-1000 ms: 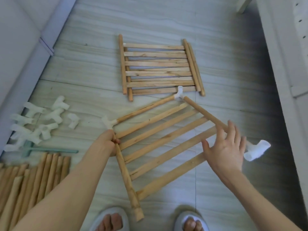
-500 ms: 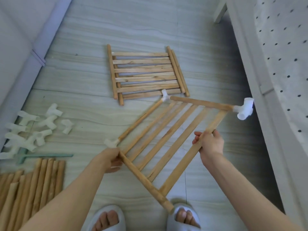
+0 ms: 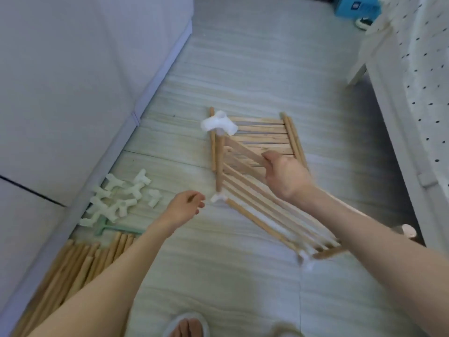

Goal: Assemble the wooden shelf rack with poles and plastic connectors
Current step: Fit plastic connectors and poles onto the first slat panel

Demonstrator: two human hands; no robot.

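Head view, read near to far. Nearest lay the loose poles [image 3: 80, 261], bundled on the floor [image 3: 218, 276] at lower left with their long axes running away from me. Just beyond them sat the spare plastic connectors [image 3: 121, 198], heaped beside a green tool [image 3: 114, 229].

My left hand [image 3: 184, 207] hung between that heap and the frame, fingers loosely curled and holding nothing. The frame's near corner connector [image 3: 218, 198] lay just to its right, apart from the fingertips.

My right hand [image 3: 281, 176] gripped the slatted shelf panel [image 3: 262, 210], fingers [image 3: 267, 158] curled round a slat at its far side. The panel was tilted, its near end low toward my right forearm. Its left edge pole [image 3: 220, 164] ran straight away from me, capped far off by a second white connector [image 3: 218, 125].

Farthest, a finished panel [image 3: 274, 132] lay flat on the floor.

I judged the left hand nearer to the open corner, so seating that joint fell to it.
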